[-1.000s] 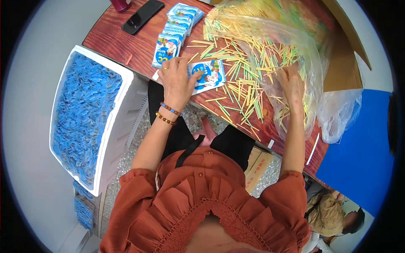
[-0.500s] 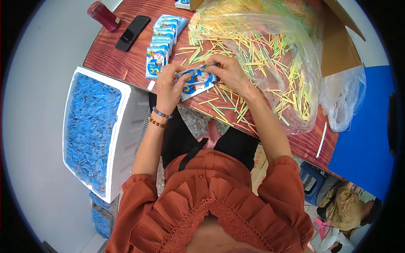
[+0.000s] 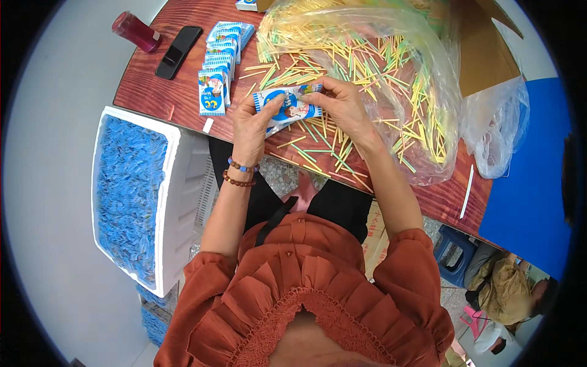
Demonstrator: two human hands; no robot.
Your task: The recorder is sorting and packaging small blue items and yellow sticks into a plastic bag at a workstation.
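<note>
A small blue-and-white printed packet (image 3: 292,108) lies between my two hands above the table's front edge. My left hand (image 3: 252,127), with beaded bracelets at the wrist, pinches its left end with the thumb on top. My right hand (image 3: 345,112) grips the other end, thumb also pressed on the face. Part of another such packet (image 3: 276,128) shows just beneath. Left of my hands, several similar packets (image 3: 212,98) lie in an overlapping row. Loose yellow and green thin sticks, like straws (image 3: 318,150), are scattered under and beside my right hand.
A clear plastic bag (image 3: 422,174) spills many sticks at the back right, beside a cardboard box (image 3: 486,67). A phone (image 3: 178,52) and a red-purple bottle (image 3: 136,32) stand far left. A white foam box (image 3: 173,165) full of blue packets sits left; a person (image 3: 504,290) is at lower right.
The packet in my hands has turned and now lies flat and straight, its printed face up. Both hands have shifted slightly rightward relative to the table. The row of packets looks unchanged.
</note>
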